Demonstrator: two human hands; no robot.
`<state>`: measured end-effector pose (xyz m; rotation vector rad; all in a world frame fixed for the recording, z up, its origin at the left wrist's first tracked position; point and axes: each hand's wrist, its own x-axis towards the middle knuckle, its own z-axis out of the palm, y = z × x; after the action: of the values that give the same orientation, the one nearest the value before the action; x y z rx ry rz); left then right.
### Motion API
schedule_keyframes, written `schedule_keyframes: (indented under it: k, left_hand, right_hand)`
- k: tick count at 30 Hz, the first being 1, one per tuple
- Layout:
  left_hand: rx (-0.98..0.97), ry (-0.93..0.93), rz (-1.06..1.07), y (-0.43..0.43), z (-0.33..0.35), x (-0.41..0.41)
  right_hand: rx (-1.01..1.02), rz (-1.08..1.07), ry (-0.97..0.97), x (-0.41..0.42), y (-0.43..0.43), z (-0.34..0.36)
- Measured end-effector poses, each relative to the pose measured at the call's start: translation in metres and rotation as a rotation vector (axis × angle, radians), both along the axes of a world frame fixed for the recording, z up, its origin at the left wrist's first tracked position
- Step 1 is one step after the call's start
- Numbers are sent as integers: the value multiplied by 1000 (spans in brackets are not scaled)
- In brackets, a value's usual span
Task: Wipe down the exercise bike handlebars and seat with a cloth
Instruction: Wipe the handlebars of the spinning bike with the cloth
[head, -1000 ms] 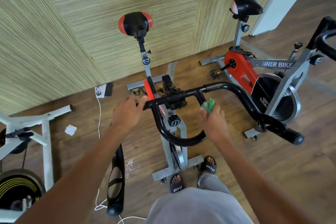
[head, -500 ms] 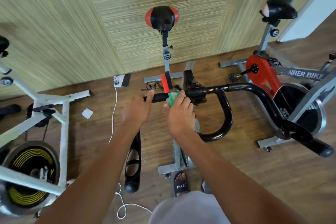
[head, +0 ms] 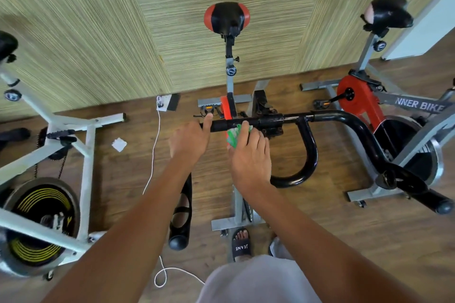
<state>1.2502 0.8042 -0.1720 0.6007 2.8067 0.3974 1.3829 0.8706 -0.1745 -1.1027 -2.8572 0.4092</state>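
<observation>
Right hand (head: 250, 155) presses a green cloth (head: 233, 136) against the black handlebar (head: 246, 122) at centre frame, its grip clamped on the cloth. Left hand (head: 189, 139), at 9 o'clock of the right, touches the bar's end with fingers extended, grip apart. Seat (head: 226, 17) stands untouched at 12 o'clock, before the wall (head: 98, 32).

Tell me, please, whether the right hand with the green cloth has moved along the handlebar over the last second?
Yes. The right hand and green cloth slid left along the handlebar, from beside the inner loop to the bar's left section.
</observation>
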Motion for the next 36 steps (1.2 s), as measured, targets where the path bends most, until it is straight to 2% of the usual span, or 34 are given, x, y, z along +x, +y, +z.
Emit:
schedule_keyframes:
  k: [4, 7, 9, 14, 19, 21, 24, 29, 33, 36]
  left_hand:
    - [4, 2, 0, -1, 1, 1]
    - [27, 7, -26, -4, -1, 0]
    - [32, 8, -32, -4, -2, 0]
    - [14, 8, -23, -3, 2, 0]
    - [36, -7, -18, -5, 3, 2]
    - [33, -8, -22, -4, 4, 3]
    - [30, 3, -28, -3, 4, 2]
    - [-3, 21, -25, -2, 5, 4]
    - [-1, 9, -6, -1, 5, 4]
    - [23, -13, 2, -2, 3, 3]
  right_hand:
    - [116, 229, 54, 51, 0, 1]
    - [265, 454, 14, 105, 25, -3]
    - [360, 506, -15, 123, 43, -7]
    - [299, 434, 53, 83, 21, -8]
    - [299, 729, 88, 116, 77, -2]
    - [301, 784, 93, 137, 112, -8]
    - [263, 688, 122, 152, 124, -14]
    - [325, 465, 123, 136, 50, -20]
    - [253, 304, 3, 88, -6, -15]
    - [191, 208, -75, 42, -15, 8]
